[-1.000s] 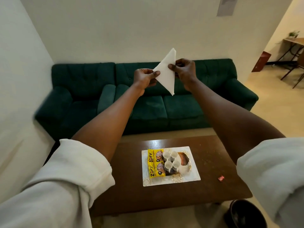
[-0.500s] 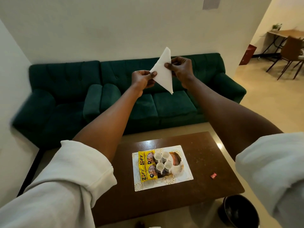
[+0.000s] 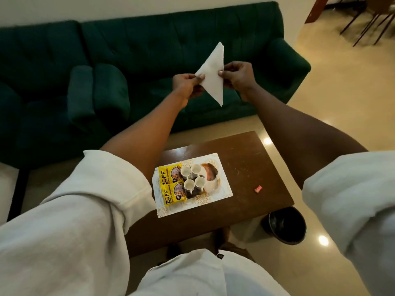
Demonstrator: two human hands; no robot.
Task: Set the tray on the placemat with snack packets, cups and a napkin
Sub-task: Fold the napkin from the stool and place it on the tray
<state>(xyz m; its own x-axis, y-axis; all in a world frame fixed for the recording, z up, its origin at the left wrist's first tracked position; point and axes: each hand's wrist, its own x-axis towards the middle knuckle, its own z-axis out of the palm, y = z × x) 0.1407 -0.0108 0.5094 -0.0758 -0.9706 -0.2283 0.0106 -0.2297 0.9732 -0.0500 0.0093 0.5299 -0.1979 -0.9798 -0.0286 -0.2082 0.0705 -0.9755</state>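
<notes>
A white napkin (image 3: 213,74), folded into a triangle, hangs in the air in front of the sofa. My left hand (image 3: 186,84) pinches its left corner and my right hand (image 3: 237,76) pinches its right edge. Far below, a white patterned placemat (image 3: 222,189) lies on the brown table (image 3: 252,165). On it sits a dark tray (image 3: 210,170) carrying two yellow snack packets (image 3: 171,185) side by side and several small white cups (image 3: 192,178).
A dark green sofa (image 3: 106,60) stands behind the table. A small red wrapper (image 3: 258,188) lies on the table's right part. A black bin (image 3: 285,225) sits on the floor at the table's near right corner. Chair legs (image 3: 363,24) show at the top right.
The camera has tilted down, so the table sits higher in view and the wall is gone. Both hands still hold the folded napkin; it has sunk slightly relative to the sofa.
</notes>
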